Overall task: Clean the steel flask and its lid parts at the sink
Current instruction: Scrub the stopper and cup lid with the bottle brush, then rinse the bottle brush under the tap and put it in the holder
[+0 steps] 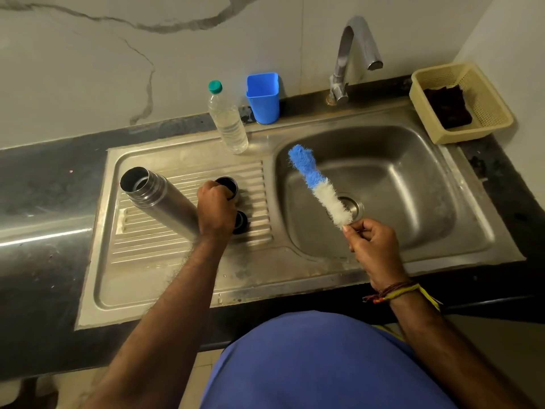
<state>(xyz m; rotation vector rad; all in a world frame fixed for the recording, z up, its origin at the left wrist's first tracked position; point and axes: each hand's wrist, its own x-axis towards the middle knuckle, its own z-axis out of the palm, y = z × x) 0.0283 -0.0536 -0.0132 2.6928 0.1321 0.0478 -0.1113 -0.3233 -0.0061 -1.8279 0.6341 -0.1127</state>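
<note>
The left hand (216, 209) reaches over the ribbed drainboard (165, 249) of the sink, knuckles up and fingers curled around a dark steel lid cup (228, 186) that stands open end up. The right hand (373, 246) is raised over the front rim of the basin (398, 184); its thumb and fingertips pinch the base of a bottle brush (320, 187), which tilts up and to the left, white bristles near the hand and blue bristles at the tip. A thread band (396, 292) circles the right wrist.

The steel flask (159, 199) stands on the drainboard just left of the left hand, mouth open. A 2nd lid part (241, 222), dark and round, lies on the drainboard just below the lid cup, partly hidden by the left hand.

The sink is set into a dark bench (44, 172). At the back edge stand a clear bottle (227, 119) with a green cap and, beside it, a blue plastic holder (263, 98). A chrome tap (352, 59) rises behind the basin. At the back right corner sits a cream basket (483, 110) holding a dark cloth (446, 106). The wall (118, 54) behind is pale veined marble.
</note>
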